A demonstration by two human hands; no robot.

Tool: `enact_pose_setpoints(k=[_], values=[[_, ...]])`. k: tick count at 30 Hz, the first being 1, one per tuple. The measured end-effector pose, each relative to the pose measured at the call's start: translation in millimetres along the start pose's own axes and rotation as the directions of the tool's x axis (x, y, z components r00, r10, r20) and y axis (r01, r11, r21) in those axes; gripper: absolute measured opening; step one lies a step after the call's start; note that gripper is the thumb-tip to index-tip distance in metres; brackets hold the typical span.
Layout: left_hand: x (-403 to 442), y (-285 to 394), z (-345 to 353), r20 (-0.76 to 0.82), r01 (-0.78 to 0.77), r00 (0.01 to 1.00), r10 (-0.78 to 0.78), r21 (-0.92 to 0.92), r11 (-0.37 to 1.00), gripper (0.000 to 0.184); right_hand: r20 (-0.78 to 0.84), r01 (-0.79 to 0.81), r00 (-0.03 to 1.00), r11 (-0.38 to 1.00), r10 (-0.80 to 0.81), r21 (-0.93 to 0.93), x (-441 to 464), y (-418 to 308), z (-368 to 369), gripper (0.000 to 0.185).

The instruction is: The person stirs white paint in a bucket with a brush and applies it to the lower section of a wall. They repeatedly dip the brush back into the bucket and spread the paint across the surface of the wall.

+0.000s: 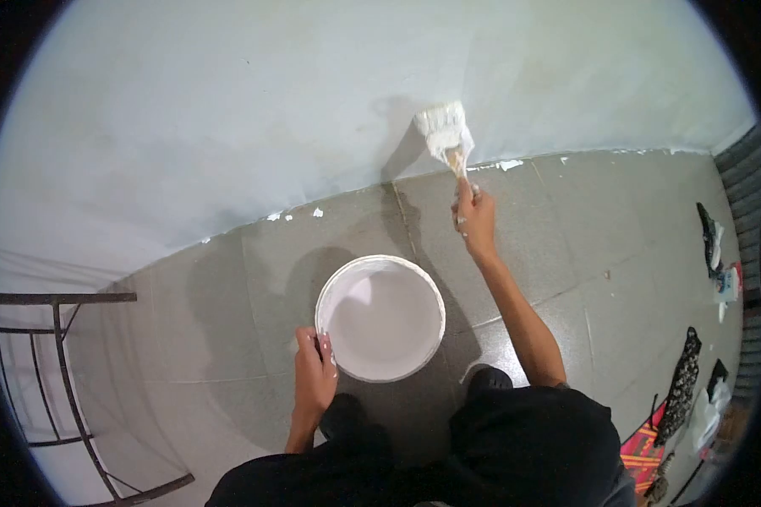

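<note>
My right hand (475,218) is closed round the handle of a wide paintbrush (442,127), its bristles and ferrule coated in white paint. The brush points up at the pale wall (313,101), its bristles against or very near the surface; I cannot tell which. Smears of white paint mark my right fingers. At the left side of a round bucket (439,338) of whitish paint, my left hand (314,376) grips the rim, thumb on the inner side. White paint is on those fingers too. The bucket appears to stand on the tiled floor just ahead of my feet.
A dark metal frame (68,363) stands at the left. White paint flecks (511,165) lie along the wall's foot on the grey tiles (550,253). Cloths, including a patterned dark one (680,384) and a red striped one (643,452), lie at the right near a corrugated grey surface (748,190).
</note>
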State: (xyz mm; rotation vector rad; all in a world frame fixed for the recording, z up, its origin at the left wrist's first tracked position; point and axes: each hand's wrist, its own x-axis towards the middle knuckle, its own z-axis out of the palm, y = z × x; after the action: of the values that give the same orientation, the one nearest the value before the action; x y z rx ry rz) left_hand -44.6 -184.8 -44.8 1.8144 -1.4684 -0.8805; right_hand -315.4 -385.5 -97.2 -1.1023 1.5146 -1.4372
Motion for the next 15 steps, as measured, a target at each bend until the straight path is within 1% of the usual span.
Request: enact_pose_setpoints(k=[2,5,8,11,15], values=[[1.2,-2.3,1.1,0.007,-0.003,1.0,0.003,-0.012,1.0,0.013,0.019,-0.097,0.995,0.995,0.097,-0.005,-2.7,26.2,-1.6,0.038],[1.1,-7.1,0.1,0.02,0.007,1.0,-0.007,0.0,1.0,0.014,0.053,-0.251,0.967,0.965,0.248,0.072,-4.5,54.2,-4.7,0.033],[0.5,3.5,-3.2,0.037,0.034,0.999,-0.033,-0.007,0.999,0.015,0.058,-0.348,0.937,0.923,0.343,0.165,-7.5,65.2,-4.7,0.032],[0.9,8.0,-4.4,0.036,0.039,0.999,-0.038,-0.031,0.999,0.016,0.049,-0.436,0.898,0.874,0.436,0.216,-4.2,78.1,-6.2,0.031],[0.7,4.5,-3.5,0.032,0.024,0.999,-0.023,-0.023,0.999,0.017,0.028,-0.407,0.911,0.885,0.411,0.225,0.9,83.7,-5.9,0.036]])
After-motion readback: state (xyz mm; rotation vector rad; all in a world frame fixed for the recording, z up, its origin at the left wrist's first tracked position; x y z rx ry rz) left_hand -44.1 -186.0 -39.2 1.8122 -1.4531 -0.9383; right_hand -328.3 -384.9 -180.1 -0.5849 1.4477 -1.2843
